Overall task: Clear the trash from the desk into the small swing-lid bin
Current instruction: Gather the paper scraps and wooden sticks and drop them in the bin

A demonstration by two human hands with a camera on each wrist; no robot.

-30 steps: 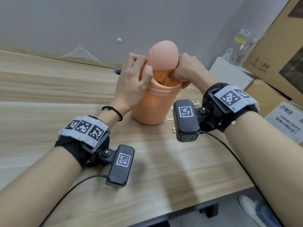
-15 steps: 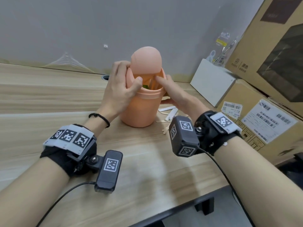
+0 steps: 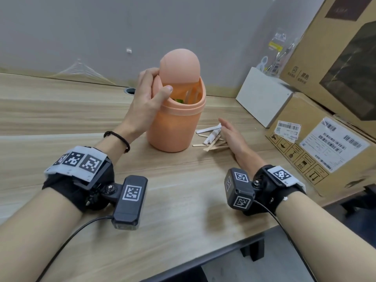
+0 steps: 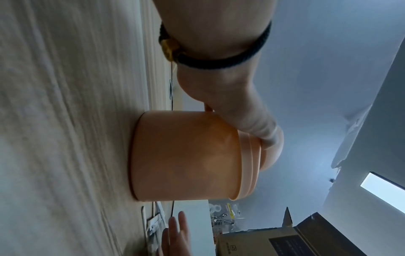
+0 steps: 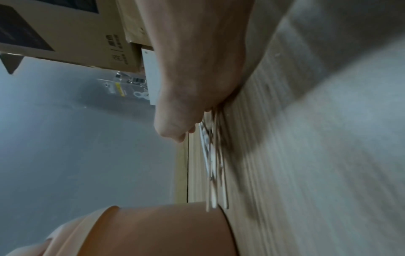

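Your left hand (image 3: pixel 147 96) pinches the lid (image 3: pixel 179 67) open on the bin (image 3: pixel 175 127); right hand (image 3: pixel 231 135), fingers spread, nears the sticks (image 3: pixel 211 139) on the worktop (image 3: pixel 183 200). Loosen that pinch and the lid swings shut.

Right hand (image 3: pixel 231 137) gone from bin (image 3: pixel 175 127) top, down on desk (image 3: pixel 183 200), fingers flat beside sticks (image 3: pixel 211 146) and wrappers (image 3: pixel 211 131). Lid (image 3: pixel 180 66) tipped more, bin mouth now open wide. View swung right, more boxes (image 3: pixel 317 143) showing.
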